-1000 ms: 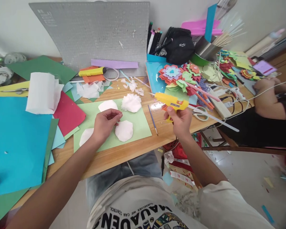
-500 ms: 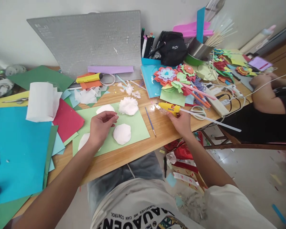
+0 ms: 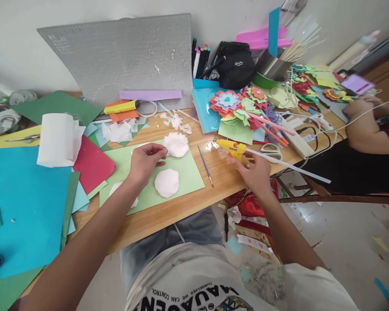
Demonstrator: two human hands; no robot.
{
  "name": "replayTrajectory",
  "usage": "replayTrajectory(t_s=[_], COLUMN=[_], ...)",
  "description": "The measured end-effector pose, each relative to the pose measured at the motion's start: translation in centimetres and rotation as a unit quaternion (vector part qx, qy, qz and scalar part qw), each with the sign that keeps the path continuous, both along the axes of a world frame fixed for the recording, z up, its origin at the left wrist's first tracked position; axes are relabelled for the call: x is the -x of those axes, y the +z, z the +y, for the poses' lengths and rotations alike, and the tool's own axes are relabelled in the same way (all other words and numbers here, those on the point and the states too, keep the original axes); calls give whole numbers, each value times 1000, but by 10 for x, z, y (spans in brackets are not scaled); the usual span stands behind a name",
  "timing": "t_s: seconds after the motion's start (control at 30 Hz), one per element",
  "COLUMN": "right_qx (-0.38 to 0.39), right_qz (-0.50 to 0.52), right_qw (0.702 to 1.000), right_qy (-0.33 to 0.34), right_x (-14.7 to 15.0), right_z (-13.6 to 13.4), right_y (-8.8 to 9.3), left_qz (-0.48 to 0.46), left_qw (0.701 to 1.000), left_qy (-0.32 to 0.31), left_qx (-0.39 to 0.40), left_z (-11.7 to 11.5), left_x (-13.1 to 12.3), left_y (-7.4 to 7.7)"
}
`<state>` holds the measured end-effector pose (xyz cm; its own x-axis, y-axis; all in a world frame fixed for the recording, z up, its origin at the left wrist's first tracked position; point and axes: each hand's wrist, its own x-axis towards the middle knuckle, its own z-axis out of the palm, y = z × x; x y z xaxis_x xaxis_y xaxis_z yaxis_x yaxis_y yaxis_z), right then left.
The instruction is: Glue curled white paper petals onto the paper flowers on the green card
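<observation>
My left hand (image 3: 148,160) hovers over the light green sheet (image 3: 189,177), its thumb and fingertips close together at the edge of the ruffled white paper piece (image 3: 177,145); anything between them is too small to make out. Below it lies a round white paper piece (image 3: 167,182). Another white piece (image 3: 116,187) is partly covered by my left forearm. A yellow glue gun (image 3: 231,147) with a long clear glue stick stands on the wooden table, its nozzle pointing left. My right hand (image 3: 254,169) is at its handle, with thumb and fingers apart.
A blue brush (image 3: 205,166) lies between the sheet and the glue gun. Paper flowers (image 3: 227,100) and scissors (image 3: 271,151) are behind the gun. A white paper roll (image 3: 55,140) stands at left. Another person's arm (image 3: 365,125) rests at the far right.
My left hand has moved up and right to the ruffled white piece. My right hand has slid slightly right and down and loosened around the glue gun's handle.
</observation>
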<state>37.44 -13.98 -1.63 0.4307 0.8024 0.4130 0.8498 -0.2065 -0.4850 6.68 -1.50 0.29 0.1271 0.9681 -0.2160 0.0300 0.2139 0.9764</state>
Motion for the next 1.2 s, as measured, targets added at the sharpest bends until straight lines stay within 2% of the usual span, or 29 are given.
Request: replayTrajectory(t_s=[0.07,0.13,0.2,0.23,0.37,0.43,0.53,0.7,0.8,0.9,0.97,1.1,1.13,1.2], right_qx=[-93,-116,-54,-13,122,161,152,112,117,80,45,-14,-27,-55], right_qz=[-71,-88,-65,-57,-111,-140,-152,-122,-77,38,147,336,350,330], right_qw=[993,989,989,988,978,971,972,981,983,976,953,872,863,874], right_qy=[-36,21,117,143,127,110,100,105,122,198,259,355,362,352], right_x=[10,28,49,60,88,93,94,90,88,88,91,100,103,110], right_z=[-23,-39,-41,-35,6,22,30,16,10,9,12,26,30,36], right_y=[0,2,5,6,8,5,-1,-4,5,20,28,31,30,27], left_qz=[-7,-7,-5,-4,-11,-18,-21,-5,40,90,114,138,140,140], left_qw=[1000,1000,1000,1000,1000,1000,999,1000,999,995,991,988,988,988], left_qy=[-5,-8,-5,-3,-9,-19,-22,-10,2,7,8,16,19,25], left_qx=[3,4,4,4,12,15,15,5,-14,-48,-64,-66,-63,-56], left_z=[0,1,1,1,0,0,0,-1,-1,0,1,0,0,-1], left_x=[0,1,2,2,4,5,5,4,3,3,2,-2,-3,-4], left_y=[-3,-4,-4,-4,-4,-5,-7,-9,-10,-12,-14,-17,-18,-19])
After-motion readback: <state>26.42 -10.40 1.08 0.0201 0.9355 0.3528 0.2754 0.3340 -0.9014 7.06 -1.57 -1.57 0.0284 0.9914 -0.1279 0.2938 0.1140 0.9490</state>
